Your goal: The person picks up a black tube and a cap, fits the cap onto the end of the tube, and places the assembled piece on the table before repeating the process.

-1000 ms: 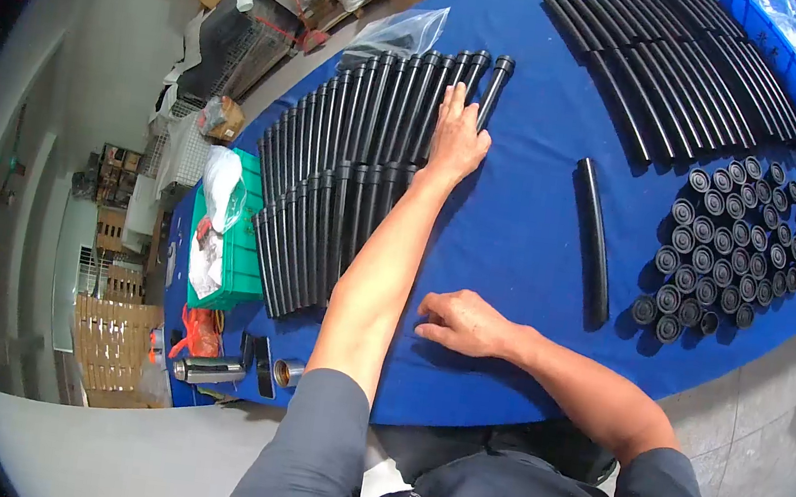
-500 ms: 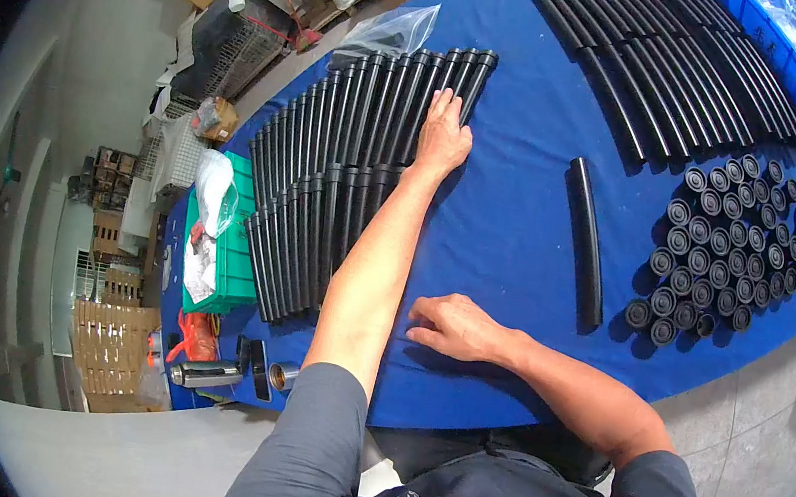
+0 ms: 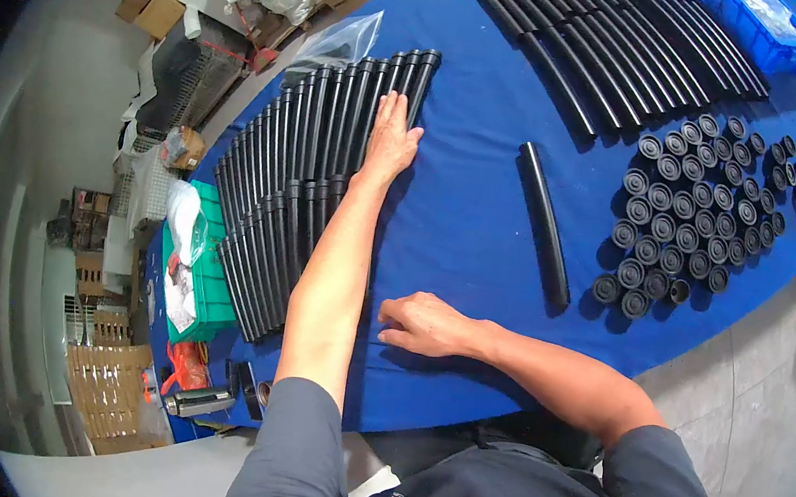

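Note:
My left hand (image 3: 392, 143) lies flat on the right end of a row of capped black tubes (image 3: 314, 119), fingers stretched and thumb held out. It touches the tubes without wrapping round any. A second row of black tubes (image 3: 257, 261) overlaps the first on the near side, partly hidden by my left forearm. My right hand (image 3: 426, 324) rests on the blue cloth (image 3: 465, 227), fingers loosely bent and thumb apart, with nothing seen in it. One single black tube (image 3: 545, 227) lies on the cloth to the right of both hands.
Many round black caps (image 3: 685, 214) stand grouped on the right. More black tubes (image 3: 621, 47) lie in rows at the back, beside a blue crate (image 3: 771, 46). On the left are a green crate (image 3: 206, 275), a clear plastic bag (image 3: 339, 43) and a metal flask (image 3: 200, 403).
The camera view has turned, so the table's contents sit further left in the picture. My left hand stays on the tubes, its thumb slightly more spread. My right hand keeps its pose.

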Motion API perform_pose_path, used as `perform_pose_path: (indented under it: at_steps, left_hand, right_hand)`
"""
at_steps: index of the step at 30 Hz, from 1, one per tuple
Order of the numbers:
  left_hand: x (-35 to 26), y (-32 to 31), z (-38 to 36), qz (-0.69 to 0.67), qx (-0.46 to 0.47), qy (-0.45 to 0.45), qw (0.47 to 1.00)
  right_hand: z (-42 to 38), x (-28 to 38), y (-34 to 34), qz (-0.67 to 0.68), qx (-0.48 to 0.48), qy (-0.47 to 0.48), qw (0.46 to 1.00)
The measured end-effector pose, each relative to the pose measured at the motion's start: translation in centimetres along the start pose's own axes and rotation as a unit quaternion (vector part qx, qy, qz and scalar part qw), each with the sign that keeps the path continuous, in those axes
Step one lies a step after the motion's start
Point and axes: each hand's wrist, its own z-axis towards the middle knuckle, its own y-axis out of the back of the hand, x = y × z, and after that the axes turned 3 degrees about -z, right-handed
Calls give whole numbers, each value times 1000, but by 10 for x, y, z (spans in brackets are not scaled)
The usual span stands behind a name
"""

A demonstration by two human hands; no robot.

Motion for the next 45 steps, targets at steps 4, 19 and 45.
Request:
perform_pose_path:
  at_steps: [4,19,45]
  left_hand:
    - [-14,7,-6,-24,-47,-2,999]
    - [-194,-37,16,-137,-63,-238,959]
    - [-189,20,9,6,-60,-421,905]
  right_hand:
    - [0,-2,-2,-3,3,3,1000]
    - [3,-17,-23,15,-122,134,983]
    - [1,-9,-11,-8,-45,47,998]
